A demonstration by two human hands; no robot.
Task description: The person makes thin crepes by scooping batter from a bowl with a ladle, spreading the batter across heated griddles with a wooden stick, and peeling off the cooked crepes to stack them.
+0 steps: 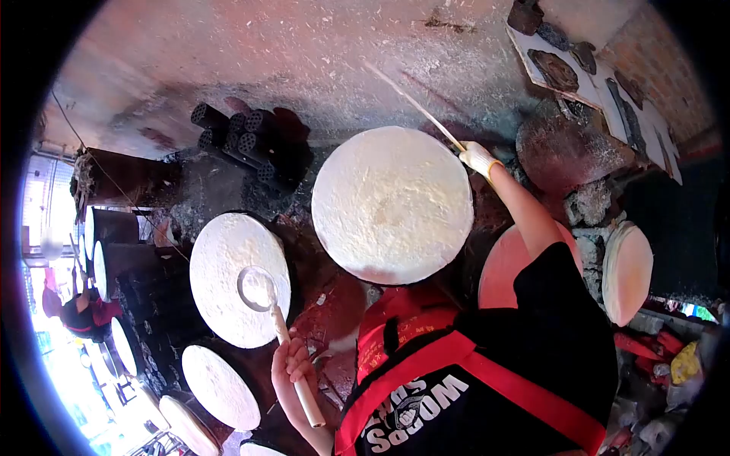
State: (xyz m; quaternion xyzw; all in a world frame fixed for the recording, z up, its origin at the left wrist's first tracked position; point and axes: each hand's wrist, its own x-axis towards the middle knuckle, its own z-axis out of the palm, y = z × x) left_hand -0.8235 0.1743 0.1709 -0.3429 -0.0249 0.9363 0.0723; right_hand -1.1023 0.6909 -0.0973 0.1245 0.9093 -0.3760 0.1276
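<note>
My left hand (293,361) is closed around the pale handle of a ladle (308,399). The ladle's round metal head is over a white-coated round disc (228,235), and something white shows in its bowl; whether it touches the disc I cannot tell. In a white glove, my right hand (479,159) grips one end of a long thin stick (411,100), which points up and left toward the wall. Just left of that hand lies a large round disc (391,201) with an uneven cream-white surface, directly in front of me.
More white discs (220,387) run along the left. Black perforated coal briquettes (247,140) are stacked by the wall. A reddish disc (506,277) lies under my right arm, a pale one (630,273) stands farther right. Another person (85,311) is at far left.
</note>
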